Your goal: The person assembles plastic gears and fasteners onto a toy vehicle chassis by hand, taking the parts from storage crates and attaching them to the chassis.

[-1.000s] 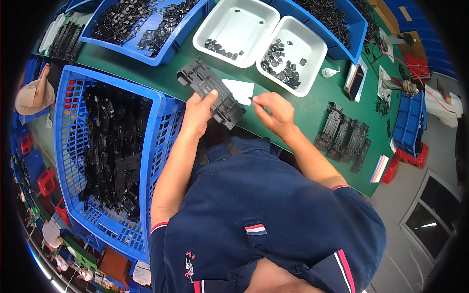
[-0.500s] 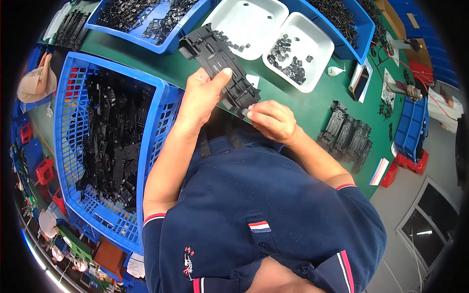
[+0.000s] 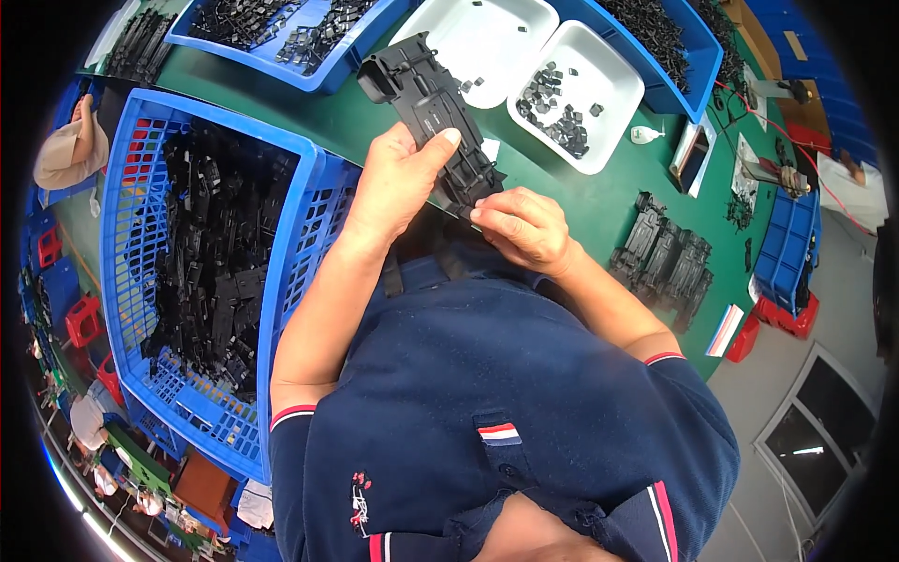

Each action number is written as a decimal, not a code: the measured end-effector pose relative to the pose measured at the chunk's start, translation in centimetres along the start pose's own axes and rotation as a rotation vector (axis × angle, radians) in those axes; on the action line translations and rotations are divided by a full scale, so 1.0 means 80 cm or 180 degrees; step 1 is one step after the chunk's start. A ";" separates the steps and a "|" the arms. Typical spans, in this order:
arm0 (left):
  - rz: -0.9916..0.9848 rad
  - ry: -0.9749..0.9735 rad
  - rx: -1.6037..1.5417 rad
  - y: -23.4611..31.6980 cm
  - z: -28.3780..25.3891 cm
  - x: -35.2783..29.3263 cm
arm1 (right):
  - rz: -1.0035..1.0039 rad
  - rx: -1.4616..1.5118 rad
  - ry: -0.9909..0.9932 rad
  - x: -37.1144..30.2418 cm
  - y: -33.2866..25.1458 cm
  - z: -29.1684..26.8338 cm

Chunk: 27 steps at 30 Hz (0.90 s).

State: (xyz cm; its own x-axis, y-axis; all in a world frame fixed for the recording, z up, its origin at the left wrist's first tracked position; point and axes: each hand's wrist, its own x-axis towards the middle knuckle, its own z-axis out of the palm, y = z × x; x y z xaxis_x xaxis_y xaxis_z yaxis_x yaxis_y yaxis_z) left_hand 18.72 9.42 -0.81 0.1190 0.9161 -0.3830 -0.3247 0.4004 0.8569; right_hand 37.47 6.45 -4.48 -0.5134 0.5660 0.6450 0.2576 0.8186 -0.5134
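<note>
My left hand (image 3: pixel 401 178) is closed round a long black plastic chassis-like part (image 3: pixel 429 96), its thumb lying across the upper face. The part slants from upper left down to my right hand (image 3: pixel 526 228), above the table's near edge. At the part's lower end my right thumb and fingers are pinched together on its corner; whether a small piece is between them is hidden. Beyond the part are two white trays (image 3: pixel 613 140), (image 3: pixel 405 36) with small black pieces (image 3: pixel 562 117) in them. On the table to the right lie several similar black parts (image 3: pixel 661 251) side by side.
A blue crate (image 3: pixel 304 201) of black parts stands to my left. Blue bins (image 3: pixel 328 80), (image 3: pixel 709 70) of small black pieces line the green table's (image 3: pixel 599 211) far side. A small white bottle (image 3: pixel 644 135) stands by the trays. Another person (image 3: pixel 70 155) sits at far left.
The black part has turned a little more upright, and its far end has shifted right. Both hands keep their hold, the right one still at the lower corner.
</note>
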 end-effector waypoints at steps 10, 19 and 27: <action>0.0054 -0.0094 -0.0085 -0.009 -0.004 0.002 | 0.0035 -0.0066 -0.0135 0.001 -0.002 0.000; 0.0157 -0.0144 -0.0022 -0.012 -0.002 0.001 | 0.0073 -0.0050 -0.0097 0.003 -0.002 0.003; 0.0245 -0.0099 -0.0075 -0.018 -0.001 0.003 | 0.0167 -0.0063 -0.0115 0.002 0.000 0.005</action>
State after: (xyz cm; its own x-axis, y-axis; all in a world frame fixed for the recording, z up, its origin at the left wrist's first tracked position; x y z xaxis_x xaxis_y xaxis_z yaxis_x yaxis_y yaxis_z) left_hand 19.11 9.07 -2.18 0.1218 0.9445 -0.3052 -0.3560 0.3286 0.8748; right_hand 37.03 6.54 -4.63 -0.5280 0.6045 0.5965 0.3008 0.7899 -0.5343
